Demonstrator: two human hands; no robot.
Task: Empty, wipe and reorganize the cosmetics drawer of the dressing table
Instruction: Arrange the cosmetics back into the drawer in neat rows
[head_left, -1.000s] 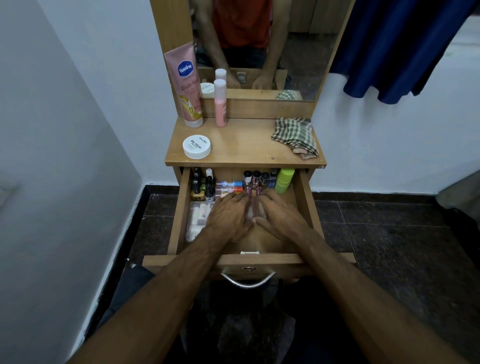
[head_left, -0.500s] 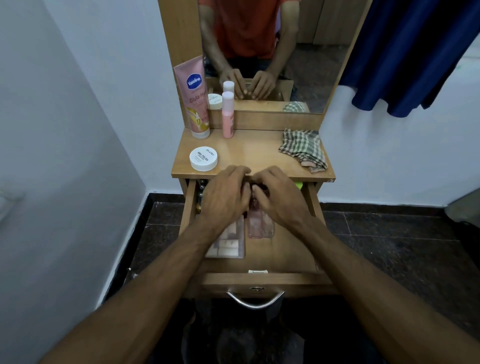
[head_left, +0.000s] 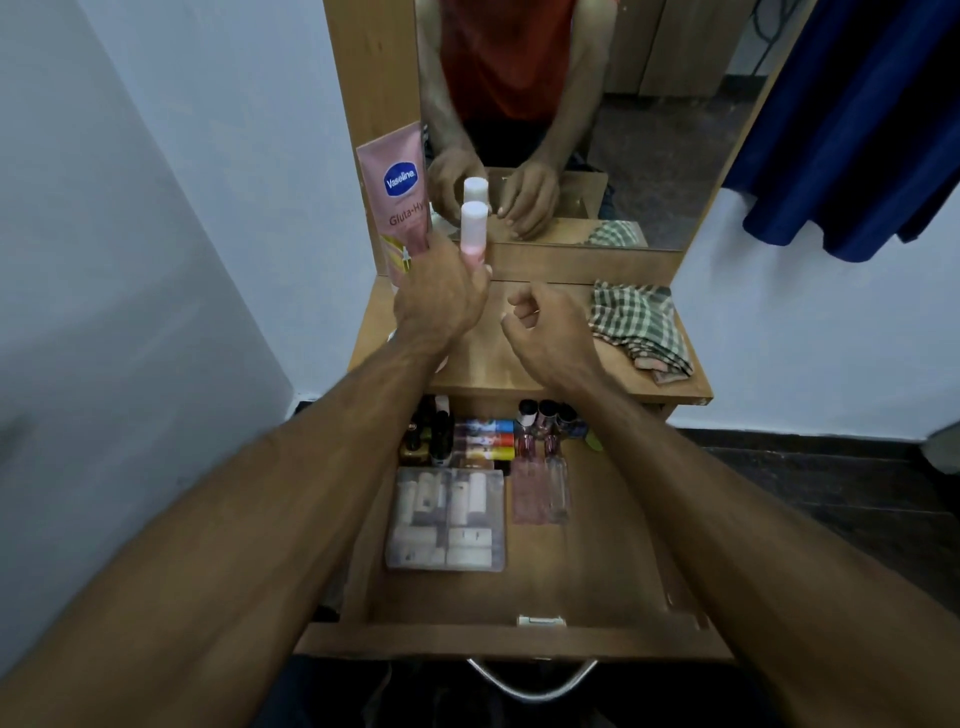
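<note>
Drawer (head_left: 597, 582) open below the dressing table top (head_left: 524, 364), cosmetics lined up at its back with a clear case (head_left: 447, 519) nearer the front; left hand (head_left: 441, 296) grips the pink bottle (head_left: 474, 228) standing on top; right hand (head_left: 550, 327) hovers beside it, fingers loosely curled, holding nothing.

Open wooden drawer (head_left: 613, 587) holds clear compartment case (head_left: 447, 519), small bottles (head_left: 545, 415).
</note>
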